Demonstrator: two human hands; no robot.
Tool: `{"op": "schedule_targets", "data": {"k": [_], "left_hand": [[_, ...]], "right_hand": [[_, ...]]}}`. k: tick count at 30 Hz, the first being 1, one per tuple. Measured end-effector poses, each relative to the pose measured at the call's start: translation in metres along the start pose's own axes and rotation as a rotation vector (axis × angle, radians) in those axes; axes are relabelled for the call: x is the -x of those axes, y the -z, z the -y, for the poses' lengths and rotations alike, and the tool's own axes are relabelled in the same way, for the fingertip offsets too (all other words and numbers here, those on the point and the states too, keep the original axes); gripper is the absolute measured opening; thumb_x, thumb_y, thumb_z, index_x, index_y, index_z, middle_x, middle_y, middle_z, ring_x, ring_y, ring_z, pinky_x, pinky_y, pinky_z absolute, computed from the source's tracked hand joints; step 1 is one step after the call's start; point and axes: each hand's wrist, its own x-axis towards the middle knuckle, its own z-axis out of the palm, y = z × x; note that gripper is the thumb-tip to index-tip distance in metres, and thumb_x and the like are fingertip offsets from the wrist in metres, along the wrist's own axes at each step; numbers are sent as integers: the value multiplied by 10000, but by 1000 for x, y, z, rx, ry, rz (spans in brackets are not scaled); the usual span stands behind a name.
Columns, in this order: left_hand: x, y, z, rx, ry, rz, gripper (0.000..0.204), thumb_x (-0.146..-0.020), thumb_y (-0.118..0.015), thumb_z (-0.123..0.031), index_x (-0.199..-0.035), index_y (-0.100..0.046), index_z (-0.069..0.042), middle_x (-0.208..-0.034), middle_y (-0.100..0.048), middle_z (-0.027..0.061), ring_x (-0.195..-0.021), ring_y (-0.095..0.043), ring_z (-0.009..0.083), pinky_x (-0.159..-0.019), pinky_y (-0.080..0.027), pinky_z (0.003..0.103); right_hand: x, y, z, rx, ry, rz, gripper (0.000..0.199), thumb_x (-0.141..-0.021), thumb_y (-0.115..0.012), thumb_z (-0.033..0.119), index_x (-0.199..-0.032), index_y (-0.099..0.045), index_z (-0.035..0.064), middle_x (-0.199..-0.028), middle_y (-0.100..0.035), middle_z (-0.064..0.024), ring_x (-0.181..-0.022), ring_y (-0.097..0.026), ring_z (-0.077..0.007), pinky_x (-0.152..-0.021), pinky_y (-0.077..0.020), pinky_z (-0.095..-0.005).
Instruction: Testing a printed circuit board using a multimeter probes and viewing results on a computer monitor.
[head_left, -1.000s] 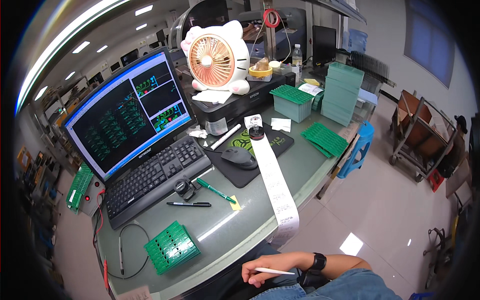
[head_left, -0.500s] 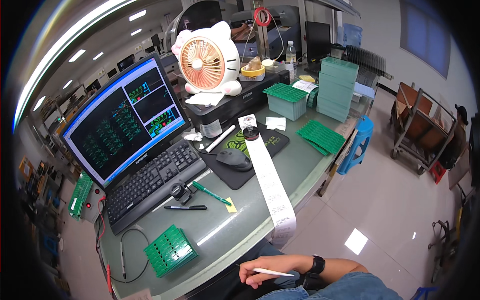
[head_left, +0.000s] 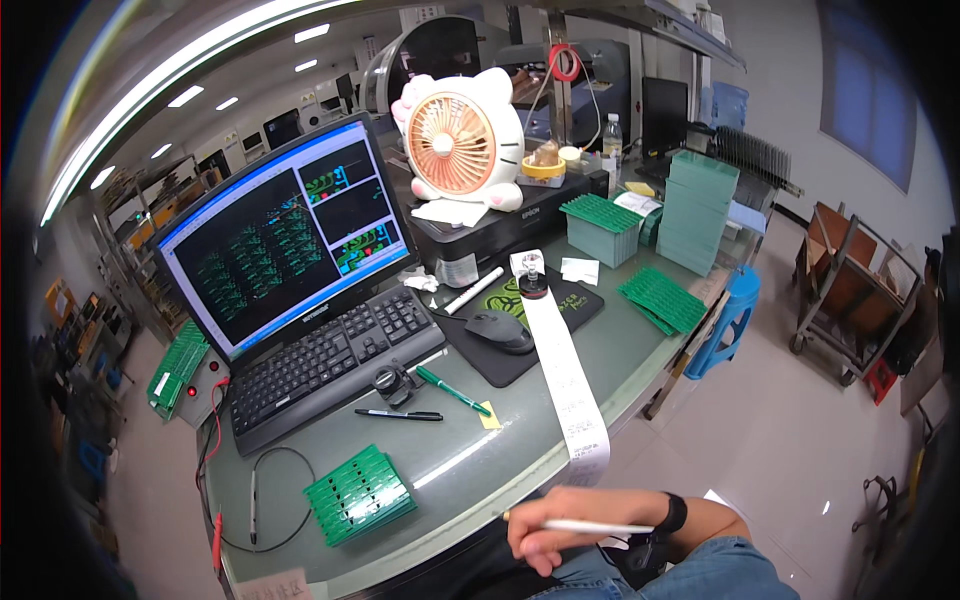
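Observation:
At the lower edge, below the desk's front rim, my right hand (head_left: 565,525) is closed around a slim white pen-like stick (head_left: 600,526). One narrow end pokes out past the fingers on the left, and the long white shaft runs back toward the wrist, which has a dark band (head_left: 675,513). My left hand is out of view. Nearest on the desk lies a stack of green circuit boards (head_left: 360,497). A long printed paper strip (head_left: 566,385) hangs over the front edge, held down by a small dark-based round object (head_left: 533,283).
Around the keyboard (head_left: 335,360) are a monitor (head_left: 270,240), mouse (head_left: 500,332), green pen (head_left: 452,390) and black pen (head_left: 398,414). A cat-shaped fan (head_left: 465,140) stands on a printer (head_left: 540,215). Board stacks (head_left: 698,215), a blue stool (head_left: 728,322) and a cart (head_left: 845,290) are right.
The view has shifted, so the desk sits further right. My right hand has risen slightly and moved right; the white stick has turned and more of its shaft shows.

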Motion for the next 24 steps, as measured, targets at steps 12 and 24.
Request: {"op": "schedule_targets", "data": {"k": [12, 24], "left_hand": [[-169, 92, 2, 639, -425, -431, 353, -1001, -397, -348, -754, -450, -102, -627, -410, -6, -556, -411, 99, -491, -312, 233], [-162, 97, 11, 637, -467, -667, 377, -996, -392, -337, -701, -432, -105, -584, -400, -9, -515, -391, 90, -475, -299, 227]], "right_hand": [[-94, 34, 147, 415, 267, -473, 221, -973, -507, 210, -862, -513, 19, -685, -624, -54, -610, -587, -84, -558, -464, -211], [-249, 183, 36, 1007, 178, -403, 156, -918, -521, 170, -924, -551, 17, -861, -682, -124, -853, -662, -258, -729, -500, -349]]}}
